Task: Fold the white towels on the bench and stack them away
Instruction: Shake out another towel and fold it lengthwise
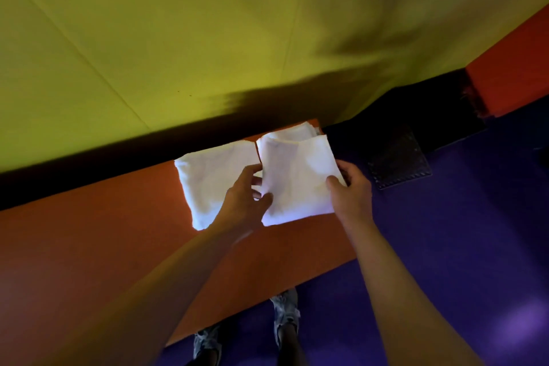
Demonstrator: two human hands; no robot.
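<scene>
A folded white towel (297, 175) is held just above the right end of the orange bench (104, 246). My left hand (246, 196) pinches its left edge, thumb on top. At the towel's right edge, my right hand (350, 187) grips it with the thumb over the cloth. Under and behind it lies a stack of white towels (300, 131), mostly hidden. A second folded white towel (211, 181) lies flat on the bench to the left, partly covered by my left hand.
A yellow-green wall (208, 24) rises right behind the bench. The purple floor (460, 246) lies to the right, with a dark floor grate (399, 162). An orange block (511, 80) stands at the far right. My feet (285, 315) are below the bench edge.
</scene>
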